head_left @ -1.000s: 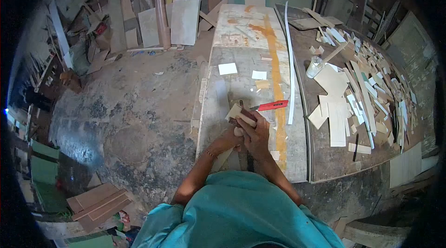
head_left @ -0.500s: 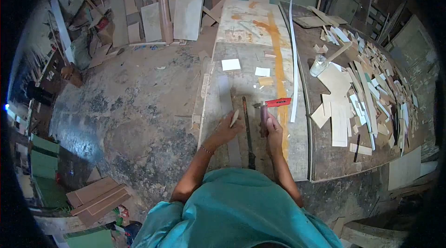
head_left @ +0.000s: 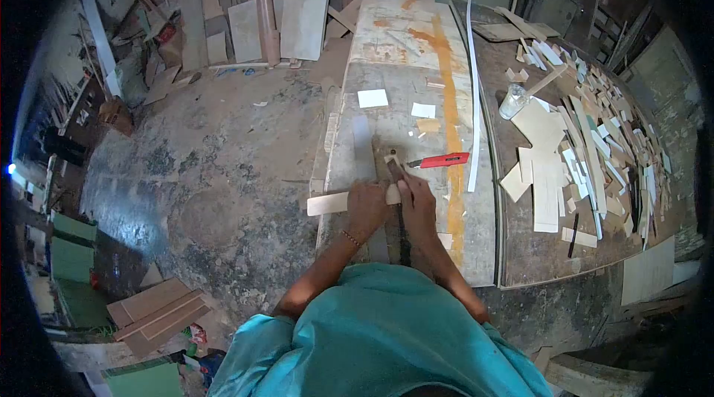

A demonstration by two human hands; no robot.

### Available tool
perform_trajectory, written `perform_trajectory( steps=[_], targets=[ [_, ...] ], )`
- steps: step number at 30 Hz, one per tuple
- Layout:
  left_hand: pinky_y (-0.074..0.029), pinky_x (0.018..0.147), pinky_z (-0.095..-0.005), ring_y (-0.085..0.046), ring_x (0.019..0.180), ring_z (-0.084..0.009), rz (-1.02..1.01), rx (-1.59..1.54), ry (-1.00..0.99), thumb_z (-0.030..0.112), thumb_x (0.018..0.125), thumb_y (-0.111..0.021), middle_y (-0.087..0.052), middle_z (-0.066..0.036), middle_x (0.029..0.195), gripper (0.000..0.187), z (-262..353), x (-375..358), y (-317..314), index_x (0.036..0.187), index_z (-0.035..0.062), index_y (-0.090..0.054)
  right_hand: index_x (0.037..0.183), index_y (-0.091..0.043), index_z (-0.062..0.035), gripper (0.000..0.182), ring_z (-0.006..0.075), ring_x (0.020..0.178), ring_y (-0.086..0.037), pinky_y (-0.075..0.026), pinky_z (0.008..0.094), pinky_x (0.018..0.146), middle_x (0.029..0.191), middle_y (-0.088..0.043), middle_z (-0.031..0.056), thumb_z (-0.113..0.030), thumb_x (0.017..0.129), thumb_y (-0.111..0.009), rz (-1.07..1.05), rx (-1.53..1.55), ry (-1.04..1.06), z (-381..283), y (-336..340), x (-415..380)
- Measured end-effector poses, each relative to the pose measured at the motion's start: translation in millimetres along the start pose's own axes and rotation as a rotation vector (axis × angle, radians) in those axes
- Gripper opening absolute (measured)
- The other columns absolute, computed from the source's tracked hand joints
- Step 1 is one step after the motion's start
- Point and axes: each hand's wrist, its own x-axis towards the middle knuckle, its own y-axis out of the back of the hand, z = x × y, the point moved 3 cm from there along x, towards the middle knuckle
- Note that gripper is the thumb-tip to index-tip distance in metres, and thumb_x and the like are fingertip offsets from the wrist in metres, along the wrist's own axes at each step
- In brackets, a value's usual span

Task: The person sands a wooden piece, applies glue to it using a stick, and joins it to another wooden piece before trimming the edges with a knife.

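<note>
My left hand is closed around a pale wooden strip, which lies crosswise and sticks out to the left past the bench edge. Close beside it, my right hand grips a small brownish block, held at a slant near the strip's right end. Whether block and strip touch is hard to tell. A red utility knife lies just beyond my right hand. Beneath the hands, a dark narrow bar and a flat grey strip run lengthwise on the bench.
The workbench carries white cards and an orange-brown stain. A long white strip lies along its right side. On the adjoining table are many wood offcuts and a glass jar. Boards lean at the back.
Both hands have come together over the bench. The pale strip has turned crosswise, with more of it showing on the left. The block has moved left and tilted.
</note>
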Motion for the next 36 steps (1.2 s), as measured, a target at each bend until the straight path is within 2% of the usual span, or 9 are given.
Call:
perform_trajectory(
  steps=[4,7,16,19,22,25,26,29,36],
  targets=[
    [-0.039,0.072,-0.0387,-0.057,0.075,-0.0275,0.065,-0.073,0.120,0.019,0.066,-0.063,-0.060,-0.012,0.071,0.025,-34,8,-7,0.086,0.0056,-0.060,0.117,-0.051,-0.0040,0.037,0.0234,0.090,-0.054,-0.042,0.0318,0.079,0.097,-0.056,0.0146,-0.028,0.089,-0.048,-0.153,0.082,-0.014,2,0,-31],
    [-0.036,0.081,-0.0401,-0.054,0.081,-0.0251,0.166,0.018,-0.022,0.018,0.065,-0.062,-0.059,-0.011,0.079,0.026,-28,13,-1,0.088,0.0066,-0.060,0.115,-0.051,-0.0012,0.039,0.0163,0.085,-0.053,-0.043,0.0286,0.076,0.096,-0.056,0.0081,-0.029,0.087,-0.050,-0.045,0.888,-0.417,6,4,-26],
    [-0.020,0.094,-0.0541,-0.047,0.101,-0.0258,0.006,-0.030,-0.179,0.015,0.069,-0.057,-0.053,-0.008,0.102,0.027,11,11,-3,0.095,0.0139,-0.061,0.114,-0.045,-0.0021,0.036,0.0125,0.085,-0.054,-0.046,0.0255,0.072,0.099,-0.055,0.0050,-0.008,0.081,-0.059,-0.072,0.885,-0.378,31,-6,-12],
    [-0.010,0.097,-0.0612,-0.035,0.119,-0.0307,0.226,-0.040,-0.166,0.014,0.069,-0.058,-0.043,-0.018,0.120,0.040,12,5,1,0.108,0.0115,-0.057,0.116,-0.043,-0.0023,0.038,0.0143,0.088,-0.055,-0.048,0.0264,0.071,0.104,-0.054,0.0072,-0.005,0.081,-0.057,-0.070,1.000,-0.483,31,-4,-16],
    [-0.008,0.100,-0.0586,-0.019,0.128,-0.0351,0.461,-0.008,0.093,0.012,0.070,-0.057,-0.026,-0.023,0.132,0.065,-5,9,7,0.130,0.0061,-0.034,0.117,-0.042,-0.0030,0.040,0.0148,0.086,-0.056,-0.049,0.0253,0.067,0.104,-0.053,0.0079,-0.003,0.080,-0.057,-0.043,1.136,-0.529,34,2,-16],
    [-0.012,0.103,-0.0499,-0.017,0.128,-0.0365,0.711,-0.501,0.179,0.010,0.071,-0.056,-0.026,-0.026,0.131,0.076,-30,9,25,0.135,0.0020,-0.016,0.116,-0.042,-0.0036,0.039,0.0149,0.083,-0.056,-0.050,0.0241,0.063,0.102,-0.053,0.0080,-0.003,0.081,-0.057,-0.019,1.233,-0.552,35,3,-16],
    [-0.022,0.102,-0.0416,-0.023,0.126,-0.0349,0.680,-0.479,0.293,0.012,0.076,-0.055,-0.029,-0.022,0.131,0.073,-40,8,12,0.135,0.0029,-0.013,0.116,-0.042,-0.0038,0.038,0.0149,0.082,-0.056,-0.050,0.0238,0.062,0.102,-0.053,0.0081,-0.004,0.081,-0.057,-0.011,1.251,-0.565,34,2,-17],
    [-0.033,0.096,-0.0415,-0.033,0.120,-0.0294,0.303,-1.820,0.301,0.020,0.083,-0.054,-0.033,-0.018,0.128,0.065,-47,19,5,0.133,0.0033,-0.017,0.114,-0.043,-0.0037,0.037,0.0151,0.079,-0.056,-0.050,0.0241,0.059,0.101,-0.053,0.0083,-0.005,0.081,-0.057,-0.081,1.290,-0.581,43,-6,-22],
    [-0.045,0.074,-0.0348,-0.052,0.077,-0.0169,0.239,-1.931,0.326,0.032,0.086,-0.053,-0.052,-0.007,0.084,0.039,-34,32,17,0.112,0.0029,-0.046,0.111,-0.043,-0.0034,0.037,0.0152,0.074,-0.056,-0.050,0.0264,0.057,0.096,-0.054,0.0059,-0.009,0.080,-0.061,-0.141,1.233,-0.611,44,-11,-26]
  ],
)
